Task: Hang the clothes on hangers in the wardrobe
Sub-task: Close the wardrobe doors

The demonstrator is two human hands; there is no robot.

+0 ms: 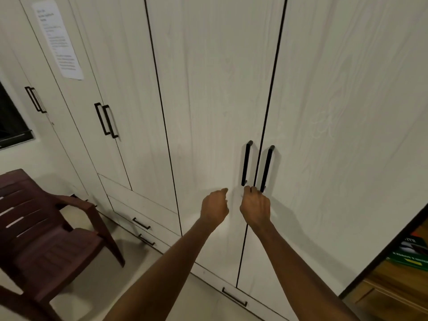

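The white wardrobe point(208, 100) stands straight ahead with its two middle doors closed. Black bar handles sit on either side of the door gap, the left handle point(246, 163) and the right handle point(267, 167). My left hand point(214, 207) hovers just below and to the left of the left handle, its fingers loosely curled and holding nothing. My right hand point(254, 205) is right under both handles, and its fingertips reach the lower end of the right handle without closing round it. No clothes or hangers are in view.
A dark red plastic chair point(46, 228) stands at the lower left. More closed doors with a taped paper sheet point(58, 38) lie to the left, with drawers point(143, 218) below them. A wooden shelf with boxes point(407, 256) is at the lower right.
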